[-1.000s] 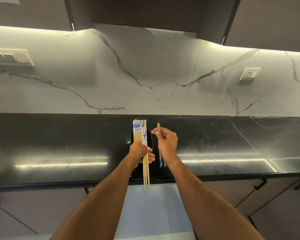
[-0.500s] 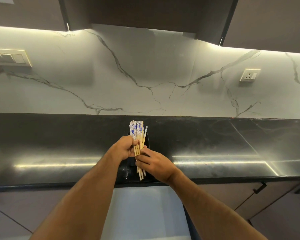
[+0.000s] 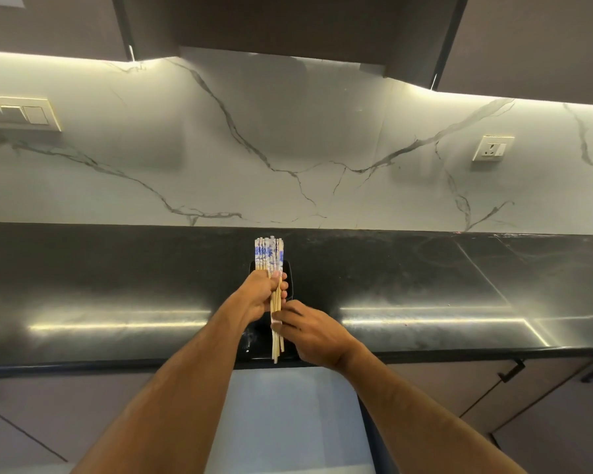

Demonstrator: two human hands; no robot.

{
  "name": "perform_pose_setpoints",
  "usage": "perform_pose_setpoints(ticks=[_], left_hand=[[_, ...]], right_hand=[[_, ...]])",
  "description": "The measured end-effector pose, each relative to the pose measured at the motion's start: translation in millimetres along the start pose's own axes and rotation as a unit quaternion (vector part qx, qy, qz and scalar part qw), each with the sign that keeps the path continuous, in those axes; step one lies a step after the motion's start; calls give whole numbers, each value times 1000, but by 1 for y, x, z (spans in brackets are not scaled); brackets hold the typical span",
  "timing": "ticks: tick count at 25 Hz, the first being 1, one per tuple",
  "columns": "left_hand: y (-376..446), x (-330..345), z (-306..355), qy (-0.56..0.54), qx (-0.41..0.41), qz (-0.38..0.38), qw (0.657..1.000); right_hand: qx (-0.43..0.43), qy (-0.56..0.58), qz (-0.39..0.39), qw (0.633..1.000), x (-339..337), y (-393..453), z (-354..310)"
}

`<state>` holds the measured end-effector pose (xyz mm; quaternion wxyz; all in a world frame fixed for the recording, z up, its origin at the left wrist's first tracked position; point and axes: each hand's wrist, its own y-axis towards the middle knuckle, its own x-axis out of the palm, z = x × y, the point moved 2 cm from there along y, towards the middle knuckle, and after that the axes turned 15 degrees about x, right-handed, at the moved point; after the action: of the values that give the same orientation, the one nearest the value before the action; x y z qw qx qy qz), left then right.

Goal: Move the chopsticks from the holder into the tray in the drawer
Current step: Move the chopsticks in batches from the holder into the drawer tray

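Black countertop (image 3: pixel 117 268); marble backsplash (image 3: pixel 288 131); switch panel (image 3: pixel 18 113); socket (image 3: pixel 492 148).

Chopsticks (image 3: pixel 271 260): tan wood, white tops with blue floral print. Countertop (image 3: pixel 117 275): glossy black. Backsplash (image 3: pixel 288 138): white marble, grey veins. Upper cabinets (image 3: pixel 528 42): dark brown.

text: none legible | labels: none | numbers: none
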<state>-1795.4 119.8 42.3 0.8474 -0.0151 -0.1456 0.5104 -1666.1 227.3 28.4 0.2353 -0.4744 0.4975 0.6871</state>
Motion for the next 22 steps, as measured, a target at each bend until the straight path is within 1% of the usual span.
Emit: perform_pose_setpoints(ticks=[1, 2, 3, 4, 5, 6, 7, 8, 9, 11, 12, 14, 16, 17, 18, 19, 20, 21, 22], left_hand=[[-2, 0, -3, 56, 12, -22, 998], [-5, 0, -6, 105, 20, -57, 993], [-9, 0, -9, 145, 22, -103, 984], [-14, 0, -12, 178, 20, -153, 972], [-19, -1, -14, 209, 14, -196, 958], [-24, -1, -16, 240, 7, -231, 943], [-27, 1, -17, 268, 1, -258, 928], [-31, 4, -17, 290, -4, -279, 915], [-33, 8, -17, 307, -7, -296, 905], [-37, 15, -15, 325, -15, -313, 892], [-38, 16, -15, 332, -25, -315, 889], [-39, 16, -16, 350, -46, -311, 882], [-41, 12, -19, 374, -46, -301, 876], [-41, 11, -21, 391, -35, -297, 871], [-41, 10, -22, 411, -23, -294, 863], [-41, 9, -23, 433, -11, -291, 853], [-40, 9, -23, 453, 0, -289, 844], [-39, 10, -24, 470, 8, -286, 835], [-37, 11, -25, 491, 15, -284, 823]], right_hand=[[48, 55, 47, 996, -5, 3, 3], [122, 116, 99, 981, -12, 8, 8], [221, 177, 145, 948, -20, 14, 15], [331, 249, 172, 894, -29, 21, 27], [425, 334, 169, 824, -37, 28, 39], [481, 422, 136, 756, -42, 35, 50], [509, 493, 85, 700, -44, 39, 61], [520, 532, 30, 667, -43, 40, 68], [519, 540, -24, 663, -40, 39, 72], [508, 518, -125, 677, -28, 34, 65], [507, 506, -156, 680, -20, 31, 57], [511, 491, -188, 680, -6, 29, 47], [512, 489, -196, 678, 0, 27, 46], [506, 481, -189, 691, -2, 23, 48], [489, 459, -179, 720, -5, 20, 50], [456, 419, -178, 765, -10, 17, 50], [409, 351, -205, 817, -14, 14, 48], [355, 259, -252, 862, -16, 12, 45], [303, 164, -292, 892, -15, 11, 40]])
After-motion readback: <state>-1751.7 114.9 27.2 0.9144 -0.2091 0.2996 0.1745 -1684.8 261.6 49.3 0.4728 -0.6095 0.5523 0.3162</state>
